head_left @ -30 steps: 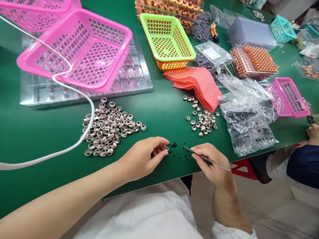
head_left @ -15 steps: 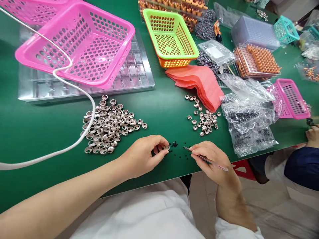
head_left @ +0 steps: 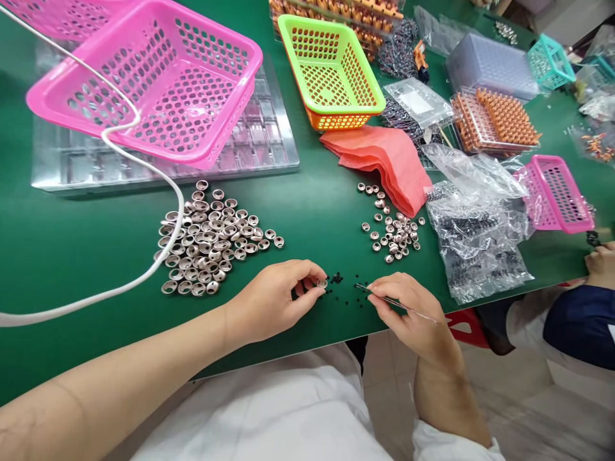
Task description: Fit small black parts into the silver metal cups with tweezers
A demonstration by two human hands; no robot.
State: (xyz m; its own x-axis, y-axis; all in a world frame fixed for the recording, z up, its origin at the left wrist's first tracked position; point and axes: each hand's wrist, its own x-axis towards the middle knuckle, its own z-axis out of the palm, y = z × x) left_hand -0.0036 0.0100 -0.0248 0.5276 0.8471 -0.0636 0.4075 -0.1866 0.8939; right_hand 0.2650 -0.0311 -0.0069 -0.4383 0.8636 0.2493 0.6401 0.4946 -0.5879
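Between thumb and fingers, my left hand [head_left: 283, 298] pinches a small round metal cap [head_left: 321, 283] just above the green table. My right hand [head_left: 408, 310] grips a pair of tweezers [head_left: 391, 301], their tips pointing left toward tiny black pieces [head_left: 337, 278] scattered between the hands. Whether the tips hold a piece is too small to tell. A large pile of metal caps [head_left: 206, 240] lies beyond my left forearm. Beyond my right hand is a smaller group of similar caps [head_left: 398, 235].
A pink basket [head_left: 211, 153] rests on a clear compartment tray [head_left: 276, 137], with a white cable [head_left: 163, 179] crossing it. A green basket [head_left: 353, 102], red cloth [head_left: 384, 150] and plastic bags [head_left: 480, 237] stand farther back. Another person's hand [head_left: 600, 264] shows at the right edge.
The tweezers have turned slightly in my right hand, their tips staying near the black pieces. My left hand keeps the cap in almost the same place.
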